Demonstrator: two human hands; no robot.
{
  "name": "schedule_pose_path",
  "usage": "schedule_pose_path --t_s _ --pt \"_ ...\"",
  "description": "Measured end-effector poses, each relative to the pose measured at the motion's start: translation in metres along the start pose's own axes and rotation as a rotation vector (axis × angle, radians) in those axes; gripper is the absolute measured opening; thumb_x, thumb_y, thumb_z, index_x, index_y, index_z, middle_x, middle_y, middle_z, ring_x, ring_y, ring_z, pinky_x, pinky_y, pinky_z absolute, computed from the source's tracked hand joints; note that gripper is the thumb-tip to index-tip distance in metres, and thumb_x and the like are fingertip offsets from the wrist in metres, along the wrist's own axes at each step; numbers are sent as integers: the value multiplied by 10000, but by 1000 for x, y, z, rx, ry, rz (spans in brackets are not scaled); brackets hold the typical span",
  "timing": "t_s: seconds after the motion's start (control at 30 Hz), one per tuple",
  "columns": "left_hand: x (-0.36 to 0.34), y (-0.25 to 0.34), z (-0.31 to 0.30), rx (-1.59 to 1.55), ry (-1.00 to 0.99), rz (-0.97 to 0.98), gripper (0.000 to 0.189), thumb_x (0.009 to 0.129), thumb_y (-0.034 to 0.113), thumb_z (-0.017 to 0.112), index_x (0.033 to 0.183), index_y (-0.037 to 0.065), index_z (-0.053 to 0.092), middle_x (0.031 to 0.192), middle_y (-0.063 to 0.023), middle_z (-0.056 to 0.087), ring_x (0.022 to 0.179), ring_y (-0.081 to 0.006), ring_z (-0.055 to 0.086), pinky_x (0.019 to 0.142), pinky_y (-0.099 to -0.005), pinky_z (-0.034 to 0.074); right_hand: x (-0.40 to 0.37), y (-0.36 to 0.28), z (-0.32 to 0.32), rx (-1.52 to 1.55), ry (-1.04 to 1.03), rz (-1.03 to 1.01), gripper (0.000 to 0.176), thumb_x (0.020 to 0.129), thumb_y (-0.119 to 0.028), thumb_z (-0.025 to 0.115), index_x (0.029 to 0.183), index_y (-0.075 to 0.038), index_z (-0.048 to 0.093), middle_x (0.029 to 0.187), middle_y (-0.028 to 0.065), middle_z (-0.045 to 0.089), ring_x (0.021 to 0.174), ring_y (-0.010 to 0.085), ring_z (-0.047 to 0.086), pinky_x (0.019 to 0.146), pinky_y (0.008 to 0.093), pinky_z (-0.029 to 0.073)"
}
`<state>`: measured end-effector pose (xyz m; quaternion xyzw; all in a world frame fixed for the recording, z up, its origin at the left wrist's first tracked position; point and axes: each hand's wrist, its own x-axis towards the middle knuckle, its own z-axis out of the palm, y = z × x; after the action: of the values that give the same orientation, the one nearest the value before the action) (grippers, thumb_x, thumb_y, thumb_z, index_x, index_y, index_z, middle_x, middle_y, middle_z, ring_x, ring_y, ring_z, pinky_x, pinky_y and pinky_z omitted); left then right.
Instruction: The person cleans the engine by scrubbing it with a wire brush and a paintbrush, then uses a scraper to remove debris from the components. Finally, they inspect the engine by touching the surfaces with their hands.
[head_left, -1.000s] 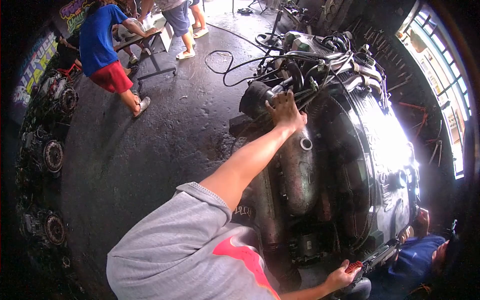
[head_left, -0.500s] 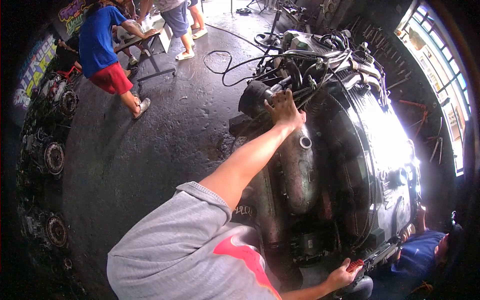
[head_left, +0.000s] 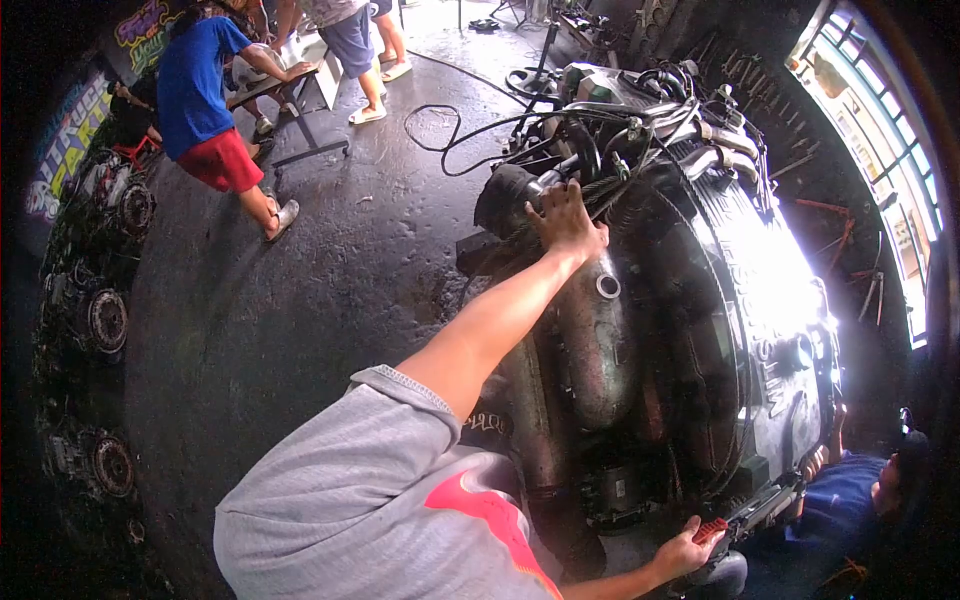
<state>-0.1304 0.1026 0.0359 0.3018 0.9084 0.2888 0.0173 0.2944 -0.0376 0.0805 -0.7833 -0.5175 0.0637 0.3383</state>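
My left hand (head_left: 568, 230) rests on top of a large engine (head_left: 600, 350), fingers spread over the metal beside a dark cylindrical part (head_left: 505, 197) and some cables (head_left: 610, 190). Below its wrist is a rusty pipe (head_left: 600, 370) with a round ring-shaped opening (head_left: 608, 286). At the lower right, my right hand (head_left: 685, 550) is closed around a red handle (head_left: 711, 529). A long dark metal piece (head_left: 765, 508) extends from that handle along the engine's side. What kind of tool it is does not show clearly.
A co-worker in a blue shirt (head_left: 845, 500) is low beside the engine at the right, one hand (head_left: 817, 462) near its side. People stand round a small table (head_left: 310, 150) at the upper left. Engine parts (head_left: 108, 322) line the left wall. A black hose (head_left: 455, 125) loops across the floor.
The view has shifted very slightly. Both my hands keep their places, the left on the engine and the right on the red handle. The co-worker at the right has shifted a little.
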Motion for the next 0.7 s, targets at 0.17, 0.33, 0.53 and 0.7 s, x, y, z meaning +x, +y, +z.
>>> schedule_pose_path --t_s 0.17,0.33,0.53,0.7 --pt "0 -1 5 8 43 4 782 665 361 617 1288 74 242 1277 -133 299 1254 -285 224 999 -592 145 1 4 2 47 13 -27 574 778 -108 632 1249 82 364 1229 221 461 1100 275 494 917 329 389" --pt "-1 2 -7 4 185 13 767 599 342 648 1233 53 328 1246 -154 371 1219 -305 311 991 -616 128 7 3 12 137 -28 -84 532 762 -63 625 1230 60 403 1215 202 481 1068 267 515 904 332 398" --pt "13 -1 11 -87 -21 146 534 550 345 669 946 3 563 956 -199 597 883 -340 579 765 -427 457 3 -16 -2 14 71 -82 491 714 -68 637 1172 -31 464 1045 193 577 1006 315 550 813 367 453" --pt "6 13 14 219 165 59 801 621 431 661 1230 -2 373 1238 -205 437 1151 -364 419 947 -572 288 1 -10 -2 184 56 42 536 711 -133 655 1184 4 445 941 211 599 897 355 576 744 399 468"
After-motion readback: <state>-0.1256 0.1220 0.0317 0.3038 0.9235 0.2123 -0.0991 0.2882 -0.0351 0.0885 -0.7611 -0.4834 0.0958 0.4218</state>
